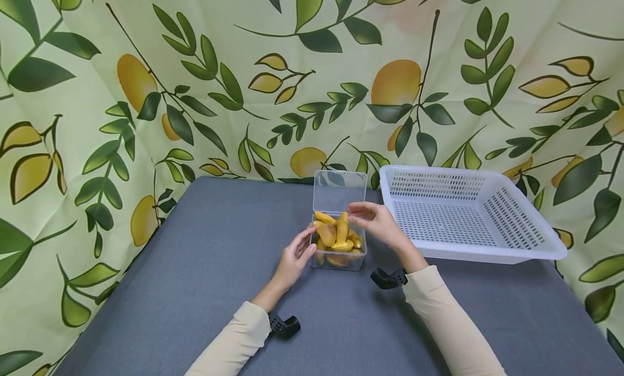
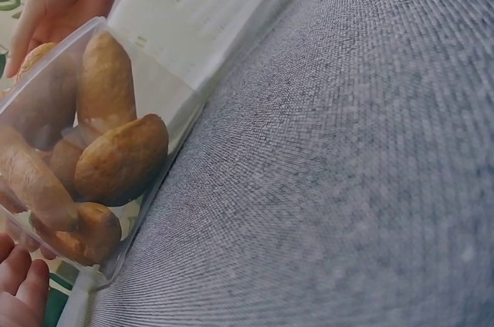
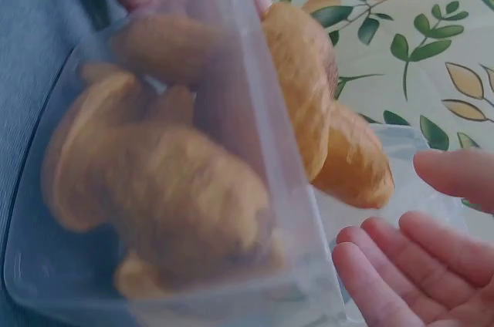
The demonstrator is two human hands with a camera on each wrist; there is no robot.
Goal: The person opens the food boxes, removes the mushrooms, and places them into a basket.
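Note:
A clear plastic box (image 1: 363, 261) stands on the table, heaped with several yellow-brown, oblong, potato-like pieces (image 1: 342, 229). Some pieces rise above the rim. Its hinged clear lid (image 1: 339, 192) is tipped up at the back. My left hand (image 1: 295, 255) rests along the box's left side, fingers extended near the rim and thumb toward the front corner. At the back right corner, my right hand (image 1: 375, 220) is just over the rim with fingers loosely extended. In the right wrist view, no piece lies between the right thumb and fingers (image 3: 409, 265).
A white perforated basket (image 1: 487, 251) stands right of the box, near my right forearm. Grey-blue cloth covers the table (image 1: 219, 267). A leaf-and-fruit patterned curtain (image 1: 195, 94) hangs behind and at the sides. Each wrist wears a black strap mount (image 1: 388, 279).

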